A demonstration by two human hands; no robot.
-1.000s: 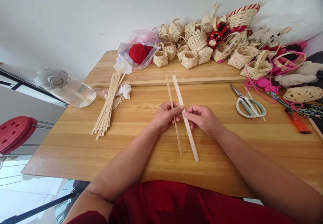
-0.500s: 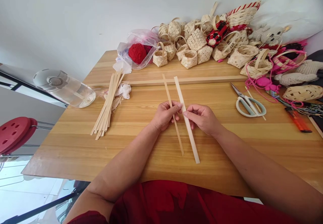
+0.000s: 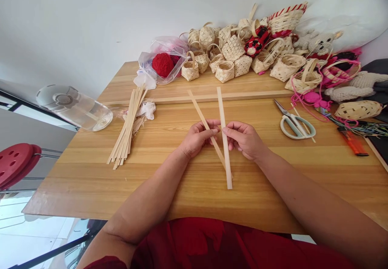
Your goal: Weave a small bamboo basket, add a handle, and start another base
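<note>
Between thumb and fingers, my left hand (image 3: 201,137) pinches a thin wooden strip (image 3: 197,108) that slants down to the right. My right hand (image 3: 244,139) grips a wider, paler strip (image 3: 221,105), held nearly upright in the view. The lower end of the left strip passes behind the wider one. Both hands are over the middle of the wooden table (image 3: 169,196), their fingertips close together. A bundle of similar strips (image 3: 125,133) lies to the left.
Scissors (image 3: 295,125) and an orange lighter (image 3: 353,141) lie at the right. Small woven baskets (image 3: 225,71) line the back, beside red yarn (image 3: 163,64) in a plastic bag. A clear bottle (image 3: 81,109) is at the left edge.
The two strips have turned: the left one slants more and its lower end now crosses the wider one, which has become more upright. My hands keep their grips.
</note>
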